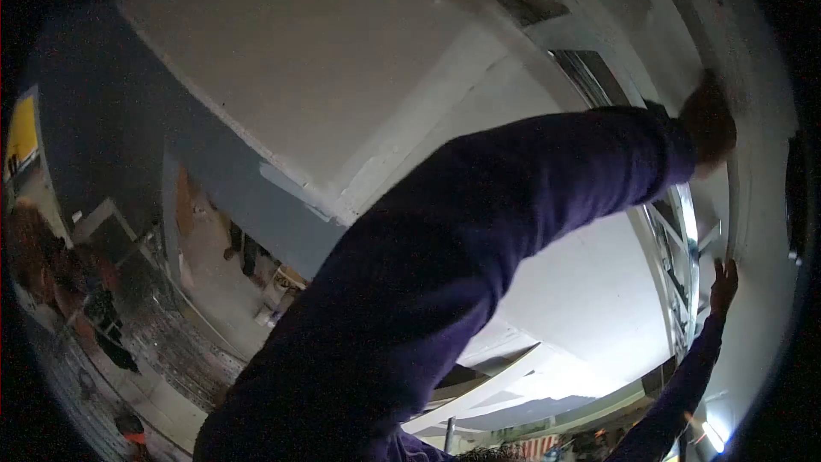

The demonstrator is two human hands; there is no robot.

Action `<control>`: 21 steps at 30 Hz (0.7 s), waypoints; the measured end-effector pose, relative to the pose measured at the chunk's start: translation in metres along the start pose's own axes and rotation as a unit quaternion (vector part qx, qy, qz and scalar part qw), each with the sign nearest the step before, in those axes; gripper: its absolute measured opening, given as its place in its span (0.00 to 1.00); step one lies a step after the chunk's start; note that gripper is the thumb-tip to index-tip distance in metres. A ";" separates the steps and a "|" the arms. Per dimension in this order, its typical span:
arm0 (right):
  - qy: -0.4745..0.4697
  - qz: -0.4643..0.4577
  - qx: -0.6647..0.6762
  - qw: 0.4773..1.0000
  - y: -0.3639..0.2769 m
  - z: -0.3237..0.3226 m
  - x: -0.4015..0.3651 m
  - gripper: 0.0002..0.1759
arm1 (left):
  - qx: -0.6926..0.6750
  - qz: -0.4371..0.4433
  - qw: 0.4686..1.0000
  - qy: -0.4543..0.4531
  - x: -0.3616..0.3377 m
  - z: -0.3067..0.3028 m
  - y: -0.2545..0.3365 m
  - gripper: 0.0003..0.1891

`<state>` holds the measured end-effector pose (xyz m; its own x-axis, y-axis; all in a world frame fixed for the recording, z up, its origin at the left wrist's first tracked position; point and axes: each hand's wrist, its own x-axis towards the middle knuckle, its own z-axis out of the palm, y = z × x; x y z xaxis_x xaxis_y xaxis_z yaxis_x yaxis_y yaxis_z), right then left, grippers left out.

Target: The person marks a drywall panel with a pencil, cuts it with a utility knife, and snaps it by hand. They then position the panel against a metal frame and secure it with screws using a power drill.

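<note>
A long dark purple sleeve crosses the middle of the view up to my left hand [710, 124], which is raised against a pale overhead panel [753, 197] at the right. That hand is dark and blurred, its fingers are not clear, and anything in it is hidden. Lower down, my right hand [724, 288] reaches up to the same pale surface with its fingertips spread and nothing visible in it. Beside both hands runs a metal frame [687, 222] with thin struts, partly behind the left sleeve.
A large plastered surface [342, 60] fills the upper middle. At the lower right shines a bright lamp [714, 436]. The far left holds a yellow panel [23, 130], with cluttered items below it. A pale strip [479, 389] slants near the bottom.
</note>
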<state>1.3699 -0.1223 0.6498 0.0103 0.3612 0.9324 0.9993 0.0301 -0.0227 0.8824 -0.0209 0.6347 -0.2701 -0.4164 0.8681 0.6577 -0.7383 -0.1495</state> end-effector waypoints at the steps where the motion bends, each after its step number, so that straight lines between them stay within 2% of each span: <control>1: 0.017 -0.127 -0.115 0.985 0.032 0.003 0.008 0.26 | 0.010 0.049 0.999 -0.001 0.002 -0.034 0.000 0.14; 2: 0.029 -0.246 -0.229 0.941 0.078 0.004 0.011 0.29 | 0.020 0.098 0.995 -0.001 0.004 -0.070 -0.001 0.12; 3: 0.097 -0.332 -0.343 0.873 0.069 0.003 0.006 0.34 | 0.046 0.162 0.985 -0.037 0.011 -0.091 -0.001 0.11; 4: 0.124 -0.311 -0.301 0.893 0.074 0.011 0.007 0.36 | 0.070 0.142 0.986 -0.044 0.017 -0.082 0.001 0.11; 5: 0.155 -0.339 -0.272 0.887 0.053 0.009 -0.006 0.35 | 0.086 0.121 0.988 -0.051 0.022 -0.063 0.008 0.11; 6: 0.189 -0.328 -0.302 0.875 0.050 0.013 -0.008 0.32 | 0.080 0.126 0.984 -0.093 0.022 -0.075 0.009 0.09; 7: 0.224 -0.316 -0.254 0.886 0.047 0.013 -0.012 0.30 | 0.066 0.176 0.974 -0.124 0.022 -0.077 0.008 0.09; 8: 0.267 -0.278 -0.245 0.890 0.032 0.011 -0.019 0.28 | 0.008 0.151 0.988 0.016 0.024 -0.043 -0.004 0.14; 9: 0.294 -0.261 -0.258 0.883 0.008 0.001 -0.029 0.27 | 0.074 0.204 0.973 0.084 0.025 -0.067 0.002 0.11; 12: 0.327 -0.209 -0.286 0.876 -0.066 -0.036 -0.061 0.23 | 0.117 0.299 0.933 0.164 0.030 -0.108 0.028 0.12; 13: 0.319 -0.086 -0.163 0.930 -0.095 -0.047 -0.075 0.21 | 0.121 0.313 0.930 0.149 0.031 -0.114 0.034 0.12; 14: 0.327 0.041 -0.038 0.943 -0.123 -0.059 -0.089 0.20 | 0.128 0.317 0.931 0.127 0.031 -0.121 0.041 0.12; 15: 0.362 0.009 -0.073 0.929 -0.108 -0.070 -0.096 0.19 | 0.130 0.324 0.931 0.101 0.031 -0.126 0.049 0.12; 16: 0.367 -0.094 -0.254 0.890 -0.083 -0.092 -0.103 0.19 | 0.137 0.323 0.933 0.081 0.031 -0.127 0.054 0.12; 18: 0.363 -0.189 -0.213 0.887 -0.042 -0.128 -0.116 0.20 | 0.140 0.326 0.934 0.035 0.032 -0.130 0.072 0.13; 19: 0.368 -0.171 0.008 0.914 -0.030 -0.137 -0.123 0.21 | 0.139 0.327 0.935 0.014 0.031 -0.131 0.086 0.14; 20: 0.363 -0.145 0.227 0.892 -0.019 -0.147 -0.130 0.21 | 0.133 0.336 0.932 -0.008 0.029 -0.132 0.101 0.15; 21: 0.352 -0.150 0.312 0.869 -0.002 -0.161 -0.137 0.21 | 0.125 0.338 0.932 -0.028 0.027 -0.131 0.116 0.16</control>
<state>1.3724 -0.3216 0.5797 -0.0082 -0.4045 0.9145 0.7482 0.6042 0.2740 0.8592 -0.1870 0.5783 0.2987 -0.7085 0.6394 0.8096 -0.1666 -0.5628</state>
